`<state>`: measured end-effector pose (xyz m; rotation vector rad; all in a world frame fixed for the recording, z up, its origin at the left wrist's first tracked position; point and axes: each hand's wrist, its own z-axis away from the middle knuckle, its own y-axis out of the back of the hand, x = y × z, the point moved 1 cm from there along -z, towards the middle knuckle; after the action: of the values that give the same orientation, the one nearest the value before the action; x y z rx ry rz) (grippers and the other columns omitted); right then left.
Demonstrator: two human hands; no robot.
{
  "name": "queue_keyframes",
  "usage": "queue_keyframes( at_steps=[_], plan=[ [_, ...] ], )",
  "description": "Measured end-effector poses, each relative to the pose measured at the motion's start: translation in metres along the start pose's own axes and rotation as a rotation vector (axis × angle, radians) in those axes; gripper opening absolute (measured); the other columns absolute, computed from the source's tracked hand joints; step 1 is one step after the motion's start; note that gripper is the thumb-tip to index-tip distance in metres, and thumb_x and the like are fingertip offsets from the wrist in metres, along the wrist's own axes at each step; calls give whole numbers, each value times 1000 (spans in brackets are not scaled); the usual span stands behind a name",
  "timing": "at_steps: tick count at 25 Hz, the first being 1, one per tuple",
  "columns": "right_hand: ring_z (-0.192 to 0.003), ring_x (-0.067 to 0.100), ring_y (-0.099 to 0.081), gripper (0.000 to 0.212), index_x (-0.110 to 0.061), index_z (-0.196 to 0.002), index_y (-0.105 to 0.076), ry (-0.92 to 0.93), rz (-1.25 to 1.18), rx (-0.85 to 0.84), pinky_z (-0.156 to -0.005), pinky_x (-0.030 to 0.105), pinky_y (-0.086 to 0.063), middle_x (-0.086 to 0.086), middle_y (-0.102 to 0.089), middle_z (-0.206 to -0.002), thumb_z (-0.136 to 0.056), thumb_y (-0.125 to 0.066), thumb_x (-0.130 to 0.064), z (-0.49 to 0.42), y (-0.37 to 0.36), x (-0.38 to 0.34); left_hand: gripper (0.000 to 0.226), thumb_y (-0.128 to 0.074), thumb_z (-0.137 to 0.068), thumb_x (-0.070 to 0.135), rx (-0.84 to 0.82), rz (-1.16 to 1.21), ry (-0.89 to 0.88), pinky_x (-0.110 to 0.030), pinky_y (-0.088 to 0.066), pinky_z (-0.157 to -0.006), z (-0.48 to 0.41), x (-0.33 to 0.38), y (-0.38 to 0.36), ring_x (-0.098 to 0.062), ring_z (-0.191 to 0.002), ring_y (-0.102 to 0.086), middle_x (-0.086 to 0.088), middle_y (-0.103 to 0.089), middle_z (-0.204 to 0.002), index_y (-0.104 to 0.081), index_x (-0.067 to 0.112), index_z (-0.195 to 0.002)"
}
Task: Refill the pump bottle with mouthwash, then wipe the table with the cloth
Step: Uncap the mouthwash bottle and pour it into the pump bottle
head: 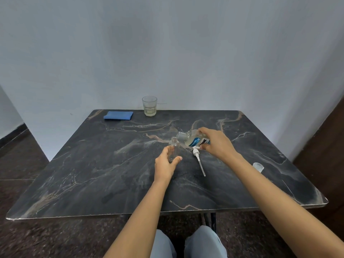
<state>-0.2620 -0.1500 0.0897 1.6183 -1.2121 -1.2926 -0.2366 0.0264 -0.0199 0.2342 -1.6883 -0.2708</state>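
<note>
Head view: left hand [166,163] fingers grasp the open pump bottle [174,148] upright mid-bench [93,164]; right hand [216,142] tips the uncapped mouthwash bottle [192,139] toward it. Pump [198,160] lies beside. Refilling seems barely begun; blue cloth [118,115] untouched at the far edge.

mouthwash label [199,142]: partly under the right hand [216,144], only "…RINE" readable
pump bottle [174,148]: lower half behind the left hand [165,164]
cap [258,167]: beside the right forearm, partly covered
</note>
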Motion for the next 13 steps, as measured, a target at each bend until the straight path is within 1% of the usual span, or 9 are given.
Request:
queue_keyframes(
  at_steps=[3,7,13],
  plan=[
    [-104,24,-62,52,-23,-127,-53,1,17,-13,-89,40,-46,0,-66,-120,-79,-73,-16,0,3,-1,51,-74,-83,22,0,2,5,-36,-43,-107,1,1,0,-14,-124,-55,1,-60,-132,-53,18,-130],
    [-108,24,-60,50,-24,-126,-53,12,63,-15,-89,39,-45,1,-66,-119,-80,-71,-16,-1,7,-5,51,-74,-83,24,-3,-34,6,-38,-43,-107,0,1,1,-15,-124,-54,1,-60,-132,-53,19,-130],
    [-110,26,-59,49,-23,-128,-51,37,123,-36,-91,38,-44,2,-65,-121,-82,-68,-16,-4,12,-8,51,-73,-84,24,-10,-37,12,-36,-42,-108,0,2,1,-14,-125,-53,1,-59,-133,-52,20,-130]
  ],
)
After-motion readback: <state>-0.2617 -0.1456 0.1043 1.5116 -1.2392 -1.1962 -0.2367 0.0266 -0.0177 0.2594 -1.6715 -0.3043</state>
